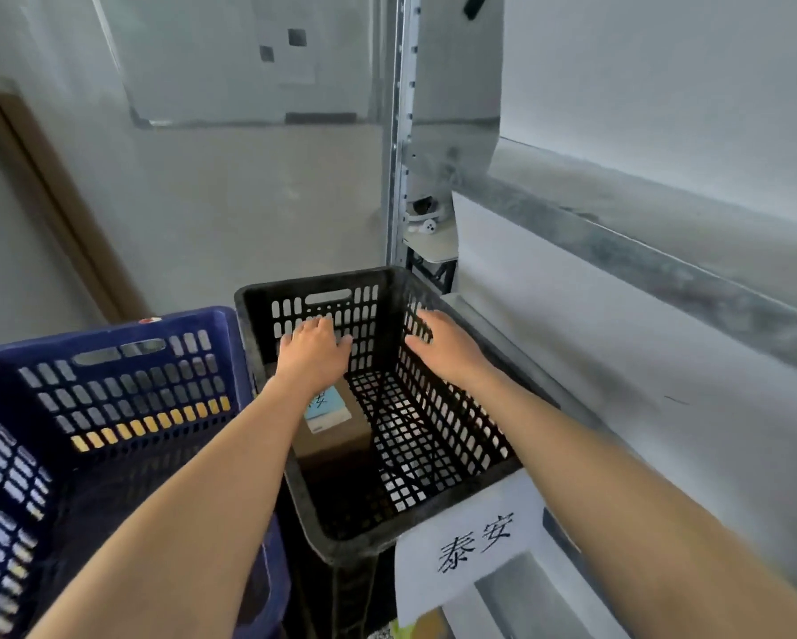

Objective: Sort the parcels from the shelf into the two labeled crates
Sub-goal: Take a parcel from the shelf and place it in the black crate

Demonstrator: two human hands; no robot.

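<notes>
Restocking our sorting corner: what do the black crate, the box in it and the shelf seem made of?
The black crate: likely moulded plastic, matte, with slotted lattice walls. The box: brown cardboard by its dull faces, with a paper label. The shelf: probably galvanised steel, grey and mottled, with a perforated upright.

The black crate (pixel 313 279) is matt plastic moulded in an open lattice. The blue crate (pixel 110 327) is plastic too, with a slight sheen on its rim. The parcel (pixel 336 438) is plain brown cardboard, dull, with a pale blue paper label (pixel 327 410) stuck on. The sign (pixel 502 505) is white matt paper with black ink. The shelf (pixel 664 251) and its punched post (pixel 398 154) are dull grey metal, mottled. The wall (pixel 249 200) looks smooth and matt; the trim (pixel 55 191) looks like brown wood.
</notes>
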